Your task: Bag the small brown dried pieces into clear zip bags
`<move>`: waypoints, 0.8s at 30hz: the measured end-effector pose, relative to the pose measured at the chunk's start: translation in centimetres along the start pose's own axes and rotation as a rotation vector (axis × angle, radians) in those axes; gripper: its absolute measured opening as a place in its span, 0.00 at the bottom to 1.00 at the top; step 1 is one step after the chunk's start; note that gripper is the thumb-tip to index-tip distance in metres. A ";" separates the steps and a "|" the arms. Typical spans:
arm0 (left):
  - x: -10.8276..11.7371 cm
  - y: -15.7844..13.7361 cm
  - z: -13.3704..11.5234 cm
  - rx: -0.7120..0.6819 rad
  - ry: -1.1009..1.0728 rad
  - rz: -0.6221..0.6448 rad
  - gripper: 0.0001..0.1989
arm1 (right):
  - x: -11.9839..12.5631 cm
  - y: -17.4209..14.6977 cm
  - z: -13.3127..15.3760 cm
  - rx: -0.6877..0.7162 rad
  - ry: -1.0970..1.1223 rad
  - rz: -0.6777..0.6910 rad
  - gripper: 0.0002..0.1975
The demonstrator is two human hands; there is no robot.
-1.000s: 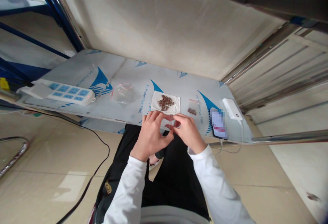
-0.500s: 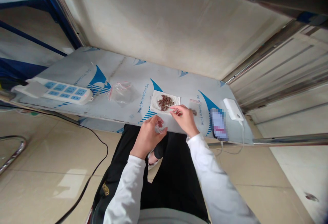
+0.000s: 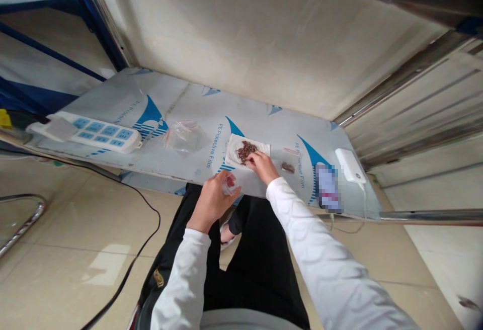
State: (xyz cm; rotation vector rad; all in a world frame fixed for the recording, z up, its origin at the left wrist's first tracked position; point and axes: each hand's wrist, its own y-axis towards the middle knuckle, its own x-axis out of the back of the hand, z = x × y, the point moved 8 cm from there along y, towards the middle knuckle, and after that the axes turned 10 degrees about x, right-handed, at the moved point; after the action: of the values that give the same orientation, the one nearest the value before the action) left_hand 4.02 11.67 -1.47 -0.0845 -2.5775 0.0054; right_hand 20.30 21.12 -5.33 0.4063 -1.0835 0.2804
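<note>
Closest to you are your black trousers (image 3: 260,259), and a piece dropped short would likely land there or on the floor, so work over the film-covered shelf (image 3: 206,101) wherever you can. Just beyond your lap, at the shelf's front edge, your left hand (image 3: 210,195) grips a small clear zip bag (image 3: 229,183) with reddish marking, thumb and fingers curled around it. Its mouth looks parted, though it is too small to be sure; press lightly from both sides to spread it, since thin plastic tends to fold shut. Off to the right, near the same edge, lies the phone (image 3: 327,185); give its cable slack room. A little farther in, a second zip bag (image 3: 288,168) with brown pieces lies flat, just beside your right wrist, so lift your sleeve clear of it. Your right hand (image 3: 263,165) reaches to the pile of small brown pieces (image 3: 246,148), fingertips drawn together at its near side; whether a piece sits between them, you cannot tell from here. Pinch from the rim rather than digging, so that the pile stays on the white cloth (image 3: 264,147) beneath it. Beyond, to the left, lie the loose clear bags (image 3: 183,138), well apart from your hands.
</note>
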 end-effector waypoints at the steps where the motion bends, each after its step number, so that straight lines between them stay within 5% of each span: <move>1: -0.1 0.0 -0.1 -0.005 -0.004 0.004 0.08 | 0.0 0.1 -0.2 -0.023 -0.005 -0.004 0.09; 7: 0.2 -0.1 -0.6 -0.015 -0.045 -0.041 0.08 | 1.7 -0.5 -0.1 -0.163 0.027 -0.106 0.07; 12: 0.9 -0.3 -1.2 -0.013 -0.112 -0.078 0.08 | 5.9 -4.6 6.0 -0.195 0.441 -0.338 0.12; 15: 0.9 -0.5 -2.0 -0.039 -0.171 -0.086 0.11 | 6.9 -6.2 10.5 -0.165 0.616 -0.329 0.08; 24: 0.9 -1.1 -3.2 -0.053 -0.224 -0.105 0.10 | 7.8 -6.7 13.3 -0.083 0.365 -0.293 0.06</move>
State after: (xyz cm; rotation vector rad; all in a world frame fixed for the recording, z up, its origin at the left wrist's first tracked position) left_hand 4.90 10.62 1.76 0.0345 -2.8027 -0.0980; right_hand 15.97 9.32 5.89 0.4147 -0.6646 0.0450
